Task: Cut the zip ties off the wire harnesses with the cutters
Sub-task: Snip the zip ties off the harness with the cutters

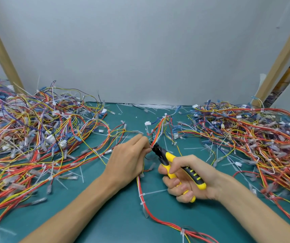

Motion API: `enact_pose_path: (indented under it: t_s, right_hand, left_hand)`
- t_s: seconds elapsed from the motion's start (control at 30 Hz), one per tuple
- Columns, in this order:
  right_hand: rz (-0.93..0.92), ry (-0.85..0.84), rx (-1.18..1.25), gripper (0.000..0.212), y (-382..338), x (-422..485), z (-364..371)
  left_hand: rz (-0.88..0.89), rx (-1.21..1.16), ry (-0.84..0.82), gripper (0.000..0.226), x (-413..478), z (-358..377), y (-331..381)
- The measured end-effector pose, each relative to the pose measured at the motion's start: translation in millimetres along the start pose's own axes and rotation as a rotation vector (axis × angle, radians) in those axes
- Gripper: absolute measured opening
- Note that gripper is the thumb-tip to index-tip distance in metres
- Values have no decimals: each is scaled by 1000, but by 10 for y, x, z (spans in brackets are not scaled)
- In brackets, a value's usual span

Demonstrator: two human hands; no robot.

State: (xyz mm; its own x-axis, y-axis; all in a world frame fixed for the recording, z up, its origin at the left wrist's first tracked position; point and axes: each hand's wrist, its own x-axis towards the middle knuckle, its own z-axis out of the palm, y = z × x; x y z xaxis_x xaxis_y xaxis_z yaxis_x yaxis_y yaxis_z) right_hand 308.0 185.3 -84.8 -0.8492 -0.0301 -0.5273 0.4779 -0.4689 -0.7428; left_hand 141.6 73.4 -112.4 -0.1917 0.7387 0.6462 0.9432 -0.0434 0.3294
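My left hand (130, 155) pinches a wire harness (160, 128) of red, yellow, white and blue wires in the middle of the green mat. My right hand (189, 178) grips the yellow-and-black cutters (172, 162). The black jaws touch the bundle right beside my left fingertips. The zip tie at the jaws is hidden by my fingers. The same harness trails down toward me with white zip ties (141, 195) still around it.
A large heap of tangled harnesses (31, 130) covers the left of the green mat (105, 204). Another heap (256, 135) fills the right. Cut white tie pieces (151, 106) litter the mat and back edge. A grey wall and wooden posts stand behind.
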Motion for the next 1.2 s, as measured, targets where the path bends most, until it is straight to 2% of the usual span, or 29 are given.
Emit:
enact_pose_path:
  t_s: [0.57,0.83,1.2]
  right_hand:
    - [22,-5,55,16,-26,8,-24]
    - [26,27,-34,28,-4,17,21]
    - [16,5,-9,25,8,20,20]
  left_hand:
    - [-65,-14,22,12,23,29,6]
    - [-112,-18,34,13,6,30,-9]
    - [-114,-37,38,13,14,-5,3]
